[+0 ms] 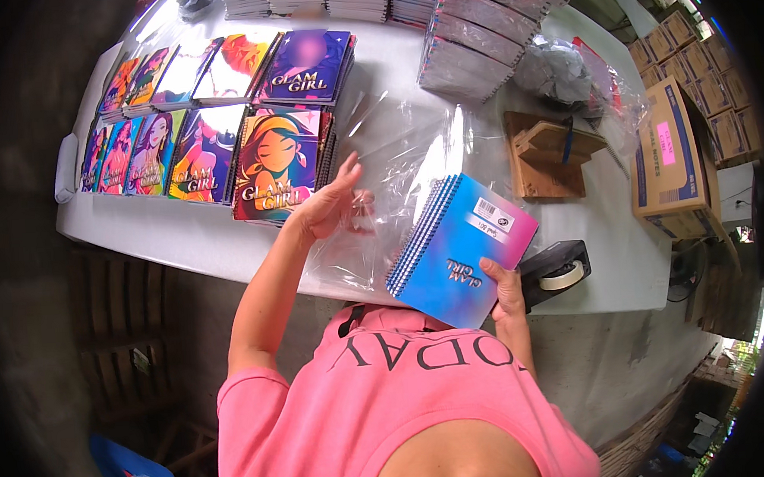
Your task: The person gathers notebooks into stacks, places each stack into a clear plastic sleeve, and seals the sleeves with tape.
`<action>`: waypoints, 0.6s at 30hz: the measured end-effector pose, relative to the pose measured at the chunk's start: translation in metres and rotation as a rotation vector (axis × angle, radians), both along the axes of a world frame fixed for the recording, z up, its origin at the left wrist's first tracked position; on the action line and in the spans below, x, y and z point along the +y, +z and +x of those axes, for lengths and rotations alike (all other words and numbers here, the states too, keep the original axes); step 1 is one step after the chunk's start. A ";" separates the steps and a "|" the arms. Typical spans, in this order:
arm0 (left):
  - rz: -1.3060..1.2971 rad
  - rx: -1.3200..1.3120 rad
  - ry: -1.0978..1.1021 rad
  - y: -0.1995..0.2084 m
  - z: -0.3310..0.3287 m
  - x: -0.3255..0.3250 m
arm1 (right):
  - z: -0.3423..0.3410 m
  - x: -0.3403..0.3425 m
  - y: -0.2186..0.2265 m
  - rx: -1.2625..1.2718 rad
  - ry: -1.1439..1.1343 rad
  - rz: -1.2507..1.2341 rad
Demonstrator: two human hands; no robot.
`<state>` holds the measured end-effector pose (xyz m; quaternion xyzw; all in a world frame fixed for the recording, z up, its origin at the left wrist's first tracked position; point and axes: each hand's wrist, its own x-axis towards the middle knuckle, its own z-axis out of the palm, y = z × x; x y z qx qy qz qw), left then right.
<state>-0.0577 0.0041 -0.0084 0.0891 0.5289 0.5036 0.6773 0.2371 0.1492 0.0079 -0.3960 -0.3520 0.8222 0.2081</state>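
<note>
My right hand [507,291] grips a small stack of spiral notebooks [465,256], thumb on top at the lower right corner. The top cover is blue and pink, with a white label, and the coil binding runs along its left side. My left hand [333,205] is open, fingers stretched out, beside a clear plastic wrap [395,151] that spreads over the middle of the table. Some of its fingers show only dimly behind the film. Just left of that hand lies a stack of notebooks [279,162] with a woman's portrait on the cover.
Two rows of colourful notebook stacks [149,160] cover the left of the white table [200,226]. Tall wrapped notebook piles [479,39] stand at the back. A black tape dispenser [557,272], a wooden stand [546,156] and a cardboard box [672,158] are on the right.
</note>
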 end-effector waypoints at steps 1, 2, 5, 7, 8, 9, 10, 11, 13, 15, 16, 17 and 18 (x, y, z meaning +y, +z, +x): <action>0.043 -0.175 0.091 -0.001 0.004 -0.006 | -0.001 -0.001 -0.001 0.000 0.001 -0.019; -0.117 -0.204 -0.003 -0.012 0.019 -0.006 | 0.000 0.000 -0.002 -0.003 0.006 -0.033; -0.211 -0.390 -0.148 -0.018 0.042 -0.014 | 0.009 0.000 -0.019 -0.017 0.024 -0.020; -0.062 -0.172 0.022 0.006 0.038 -0.012 | 0.012 -0.002 -0.026 -0.028 0.000 -0.020; 0.058 -0.115 0.127 0.010 0.027 -0.007 | 0.015 -0.004 -0.027 -0.038 -0.009 -0.023; 0.177 -0.057 0.232 0.016 0.020 -0.003 | 0.016 -0.006 -0.025 -0.059 -0.002 -0.004; 0.321 -0.128 0.236 0.030 0.018 0.001 | 0.016 -0.007 -0.022 -0.078 0.008 0.014; 0.468 -0.195 0.236 0.047 0.014 0.004 | 0.014 -0.007 -0.020 -0.090 0.017 0.034; 0.498 -0.006 0.189 0.046 0.016 0.006 | 0.014 -0.010 -0.023 -0.086 0.004 0.055; 0.250 0.500 0.099 0.007 0.028 -0.007 | 0.017 -0.012 -0.026 -0.092 0.000 0.085; -0.047 1.054 0.104 -0.016 0.028 -0.015 | 0.019 -0.013 -0.030 -0.095 -0.013 0.099; -0.046 1.102 0.152 -0.019 0.033 -0.017 | 0.017 -0.015 -0.034 -0.093 -0.026 0.107; -0.045 1.149 0.201 -0.021 0.040 -0.016 | 0.016 -0.014 -0.034 -0.100 -0.019 0.061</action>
